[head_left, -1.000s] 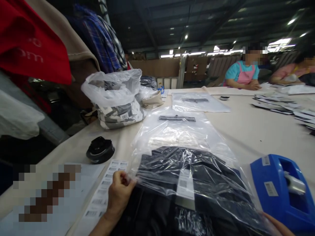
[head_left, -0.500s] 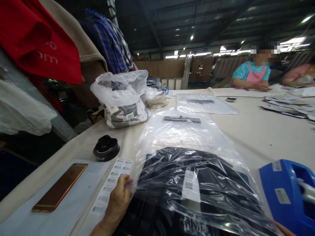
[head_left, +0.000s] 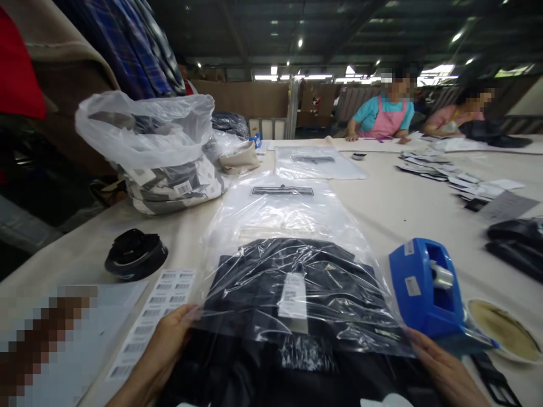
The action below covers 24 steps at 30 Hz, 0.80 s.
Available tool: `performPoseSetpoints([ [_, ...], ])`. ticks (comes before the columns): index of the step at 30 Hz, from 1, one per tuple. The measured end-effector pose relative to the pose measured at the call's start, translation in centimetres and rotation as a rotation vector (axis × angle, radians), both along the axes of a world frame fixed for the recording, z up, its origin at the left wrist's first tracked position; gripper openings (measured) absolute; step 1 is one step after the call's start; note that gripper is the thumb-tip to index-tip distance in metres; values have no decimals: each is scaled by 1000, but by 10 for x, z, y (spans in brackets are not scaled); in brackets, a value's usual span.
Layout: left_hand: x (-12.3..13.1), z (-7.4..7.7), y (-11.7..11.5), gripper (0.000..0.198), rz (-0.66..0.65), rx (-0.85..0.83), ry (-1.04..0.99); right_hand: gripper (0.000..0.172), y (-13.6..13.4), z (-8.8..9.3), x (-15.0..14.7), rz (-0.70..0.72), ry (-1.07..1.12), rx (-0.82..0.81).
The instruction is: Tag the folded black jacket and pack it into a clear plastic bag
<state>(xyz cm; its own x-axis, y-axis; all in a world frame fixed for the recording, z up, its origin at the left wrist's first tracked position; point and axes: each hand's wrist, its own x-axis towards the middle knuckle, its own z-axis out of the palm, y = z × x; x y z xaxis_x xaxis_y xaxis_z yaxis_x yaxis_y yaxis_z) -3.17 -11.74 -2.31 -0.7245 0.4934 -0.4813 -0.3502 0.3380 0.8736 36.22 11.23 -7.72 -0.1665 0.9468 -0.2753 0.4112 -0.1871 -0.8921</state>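
Observation:
A dark folded garment with a white label lies partly inside a clear plastic bag, its near part outside the bag's mouth. The bag's left edge is pinched in my left hand, fingers closed. At the opposite edge, my right hand grips the plastic, its fingertips partly hidden. Beside my left hand lies a sheet of barcode stickers. A blue tape dispenser stands just beyond my right hand.
On the left are a black roll-like item and a large stuffed plastic bag. Another flat clear bag lies farther back. A round dish, a black buckle and scattered papers are on the right. Two people sit across the table.
The view has turned right, bringing my right hand and the whole tape dispenser into sight. My right hand now shows at the bag's right edge; my left still holds the left edge.

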Motion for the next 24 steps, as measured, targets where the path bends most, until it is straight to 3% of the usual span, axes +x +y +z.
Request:
performPoseSetpoints([
  [2, 4, 8, 2, 33, -48, 81, -260, 37, -3, -4, 0, -20, 68, -44],
  [4, 6, 17, 0, 34, -148, 85, -393, 40, -8, -8, 0, -48, 120, -98],
  [8, -1, 28, -13, 27, -359, 20, -274, 45, -19, -6, 5, -47, 168, -127],
  [12, -9, 22, -32, 23, -471, -52, -126, 48, -28, 2, 14, 54, 98, -136],
  [14, -5, 19, -38, 26, -401, -34, -200, 51, -32, 3, 19, 64, 88, -181],
  [18, 16, 20, -38, 31, -82, -41, -263, 55, -32, 2, 26, 103, 188, -373],
  [20, 20, 19, -37, 31, -21, -70, -273, 52, -29, 0, 28, 121, 169, -393],
  [24, 9, -2, -43, 28, -64, -148, -309, 48, -25, -11, 29, 4, -42, -58],
])
